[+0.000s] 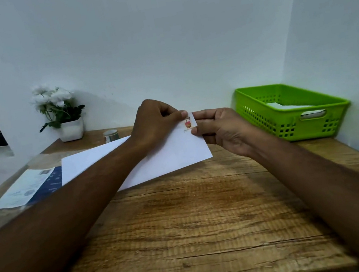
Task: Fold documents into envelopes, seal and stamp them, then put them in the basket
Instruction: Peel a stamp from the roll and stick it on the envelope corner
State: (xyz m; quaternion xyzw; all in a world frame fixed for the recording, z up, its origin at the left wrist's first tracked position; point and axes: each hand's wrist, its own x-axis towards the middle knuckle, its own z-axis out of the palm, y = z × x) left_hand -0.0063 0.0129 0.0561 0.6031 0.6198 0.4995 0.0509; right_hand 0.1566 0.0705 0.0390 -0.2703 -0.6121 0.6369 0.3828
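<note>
A white envelope (167, 154) is held slanted above the wooden table (188, 228), its top right corner raised. A small stamp (188, 123) with a red picture sits at that corner. My left hand (155, 123) reaches across the envelope, its fingers curled, thumb and fingertip pinching the stamp's left edge. My right hand (222, 129) grips the envelope's right end, thumb on top beside the stamp and fingers behind the paper. The green plastic basket (289, 125) stands at the right by the wall with white envelopes inside.
A printed document (29, 186) with a blue band lies at the left of the table under the envelope's far end. A small roll of tape (110, 135) and a potted white flower (62, 112) stand at the back left. Walls close the back and right.
</note>
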